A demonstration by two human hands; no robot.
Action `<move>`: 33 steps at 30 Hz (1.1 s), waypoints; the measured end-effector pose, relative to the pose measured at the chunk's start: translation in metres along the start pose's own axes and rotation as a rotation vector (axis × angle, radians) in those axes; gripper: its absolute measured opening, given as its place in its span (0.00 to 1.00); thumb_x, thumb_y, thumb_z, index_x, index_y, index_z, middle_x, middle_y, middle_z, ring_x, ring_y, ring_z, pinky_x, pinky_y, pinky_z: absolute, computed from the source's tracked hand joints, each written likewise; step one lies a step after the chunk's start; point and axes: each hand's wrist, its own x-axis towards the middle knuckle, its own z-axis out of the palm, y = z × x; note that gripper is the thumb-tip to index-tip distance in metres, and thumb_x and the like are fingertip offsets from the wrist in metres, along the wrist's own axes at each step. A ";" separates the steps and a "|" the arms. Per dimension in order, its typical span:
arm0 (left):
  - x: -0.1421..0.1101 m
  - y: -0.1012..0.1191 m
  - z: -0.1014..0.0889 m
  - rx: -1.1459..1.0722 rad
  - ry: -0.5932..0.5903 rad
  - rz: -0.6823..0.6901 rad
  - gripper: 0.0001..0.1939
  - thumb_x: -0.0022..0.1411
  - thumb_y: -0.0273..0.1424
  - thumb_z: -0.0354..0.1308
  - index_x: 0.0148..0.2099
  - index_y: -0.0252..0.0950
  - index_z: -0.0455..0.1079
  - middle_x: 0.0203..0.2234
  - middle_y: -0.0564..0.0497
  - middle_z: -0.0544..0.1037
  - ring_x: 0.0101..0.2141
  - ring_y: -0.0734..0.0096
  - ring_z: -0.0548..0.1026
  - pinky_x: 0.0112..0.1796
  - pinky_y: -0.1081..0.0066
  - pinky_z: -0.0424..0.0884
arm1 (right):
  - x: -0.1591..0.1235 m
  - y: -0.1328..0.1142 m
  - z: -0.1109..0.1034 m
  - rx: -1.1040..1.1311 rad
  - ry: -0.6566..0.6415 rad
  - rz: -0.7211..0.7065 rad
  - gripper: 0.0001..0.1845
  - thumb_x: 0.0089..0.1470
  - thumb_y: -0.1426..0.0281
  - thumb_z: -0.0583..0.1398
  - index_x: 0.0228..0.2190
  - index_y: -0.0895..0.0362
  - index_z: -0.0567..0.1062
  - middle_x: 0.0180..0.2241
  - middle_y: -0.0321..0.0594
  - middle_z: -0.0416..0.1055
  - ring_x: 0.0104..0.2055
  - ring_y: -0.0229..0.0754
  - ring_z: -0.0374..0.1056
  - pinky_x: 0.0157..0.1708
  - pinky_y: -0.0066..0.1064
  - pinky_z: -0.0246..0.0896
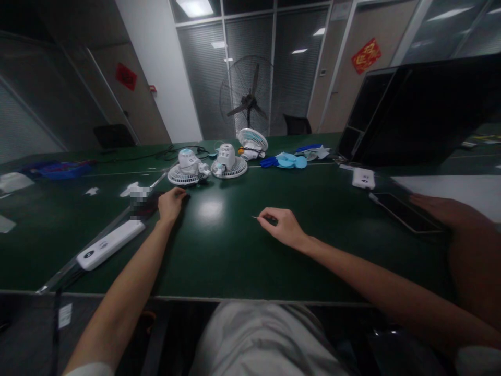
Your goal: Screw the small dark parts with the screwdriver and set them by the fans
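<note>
My right hand (284, 227) is held over the middle of the green table, thumb and forefinger pinched on a thin, pale, pin-like piece (254, 217). Its exact kind is too small to tell. Further left, my left hand (170, 205) rests low by the tabletop with its fingertips closed together. A small dark bit shows at those fingertips, but I cannot make it out. Just beyond that hand, a small white fan (188, 168) lies face down on its grille. Another white fan (229, 162) lies beside it, and a third fan (252, 143) leans tilted behind.
Light-blue fan blades (290, 160) lie beyond my right hand. A long white device (111, 244) is at left, near a blue tray (64, 169). At right are a phone (407, 212), a white box (363, 178), a black monitor (422, 109) and another person's hand (450, 210).
</note>
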 end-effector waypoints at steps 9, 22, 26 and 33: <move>0.003 0.004 0.004 -0.096 -0.110 0.021 0.15 0.65 0.35 0.62 0.53 0.36 0.77 0.46 0.43 0.84 0.45 0.58 0.82 0.47 0.66 0.75 | 0.000 0.001 0.000 -0.003 -0.010 0.003 0.10 0.68 0.64 0.61 0.39 0.55 0.80 0.36 0.39 0.79 0.36 0.42 0.75 0.36 0.32 0.67; -0.079 0.136 -0.001 -0.522 -0.732 0.661 0.28 0.68 0.36 0.65 0.68 0.45 0.66 0.46 0.49 0.82 0.45 0.64 0.80 0.48 0.66 0.74 | -0.001 -0.005 -0.001 -0.096 -0.119 -0.052 0.05 0.66 0.68 0.63 0.40 0.53 0.81 0.38 0.38 0.80 0.37 0.43 0.75 0.38 0.32 0.65; -0.097 0.155 -0.008 -0.571 -0.796 0.715 0.28 0.69 0.33 0.64 0.68 0.44 0.66 0.47 0.48 0.82 0.46 0.64 0.80 0.49 0.65 0.72 | -0.001 -0.007 -0.001 -0.136 -0.138 -0.074 0.04 0.64 0.69 0.64 0.39 0.52 0.81 0.37 0.38 0.81 0.36 0.43 0.76 0.38 0.33 0.64; -0.098 0.156 -0.013 -0.576 -0.818 0.705 0.28 0.69 0.32 0.65 0.68 0.44 0.66 0.46 0.48 0.81 0.45 0.64 0.79 0.48 0.65 0.72 | -0.001 -0.005 0.000 -0.155 -0.133 -0.072 0.04 0.63 0.69 0.64 0.38 0.52 0.81 0.36 0.37 0.81 0.35 0.43 0.76 0.38 0.33 0.64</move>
